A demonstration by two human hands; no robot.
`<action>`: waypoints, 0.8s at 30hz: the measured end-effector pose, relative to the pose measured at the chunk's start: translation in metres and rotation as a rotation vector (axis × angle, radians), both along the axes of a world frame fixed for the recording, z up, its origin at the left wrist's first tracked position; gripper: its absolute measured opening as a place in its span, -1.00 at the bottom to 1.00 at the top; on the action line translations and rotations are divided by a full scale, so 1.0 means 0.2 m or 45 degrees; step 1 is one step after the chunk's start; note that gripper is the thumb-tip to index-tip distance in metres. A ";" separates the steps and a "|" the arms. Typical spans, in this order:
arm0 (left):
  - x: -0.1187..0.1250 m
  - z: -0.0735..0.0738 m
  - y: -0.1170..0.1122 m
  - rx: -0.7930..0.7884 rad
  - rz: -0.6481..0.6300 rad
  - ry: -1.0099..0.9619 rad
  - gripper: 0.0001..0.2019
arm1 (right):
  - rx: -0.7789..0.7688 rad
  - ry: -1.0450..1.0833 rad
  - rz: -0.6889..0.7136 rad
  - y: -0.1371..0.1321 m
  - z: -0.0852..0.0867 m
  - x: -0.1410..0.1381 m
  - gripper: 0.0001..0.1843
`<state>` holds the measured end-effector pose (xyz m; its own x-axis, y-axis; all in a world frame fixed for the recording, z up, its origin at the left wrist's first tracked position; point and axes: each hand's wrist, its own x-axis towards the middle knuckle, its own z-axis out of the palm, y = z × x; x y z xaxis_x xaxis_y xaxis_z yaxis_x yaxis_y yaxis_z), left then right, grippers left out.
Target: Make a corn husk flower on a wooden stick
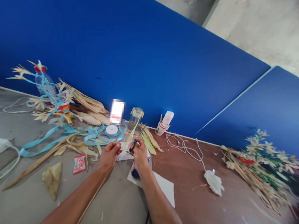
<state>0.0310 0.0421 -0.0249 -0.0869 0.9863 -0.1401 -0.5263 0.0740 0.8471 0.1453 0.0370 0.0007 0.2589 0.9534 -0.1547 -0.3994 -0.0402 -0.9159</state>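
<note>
My left hand is closed, thumb and fingertips pinched together. Whatever it grips is too small to make out. A thin tan stalk runs along the inner side of my left forearm. Close by on the right, my right hand grips dark-handled scissors, their blades pointing up and away. A pale green corn husk strip stands between and behind the hands. Under them lies white paper, with a dark blue bundle beside my right wrist.
A ribbon spool, a glass jar and a paper cup line the back. Dried husks and a blue-stemmed flower craft lie left. A white cable and more husk flowers are right. A blue partition rises behind.
</note>
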 end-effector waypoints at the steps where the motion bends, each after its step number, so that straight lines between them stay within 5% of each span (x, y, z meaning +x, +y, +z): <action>1: 0.00 0.00 0.00 -0.001 0.004 0.005 -0.63 | 0.000 0.000 0.000 0.00 0.00 0.00 -0.54; 9: -0.01 -0.03 0.01 0.026 0.071 0.075 -0.59 | 0.012 -0.029 0.008 0.00 -0.01 0.00 -0.58; 18: 0.01 -0.04 -0.02 0.087 -0.219 0.072 -0.63 | 0.004 -0.052 0.032 0.00 -0.02 -0.01 -0.56; 24: 0.01 -0.03 -0.02 0.074 -0.276 0.053 -0.70 | 0.023 -0.059 0.048 -0.01 -0.01 -0.02 -0.54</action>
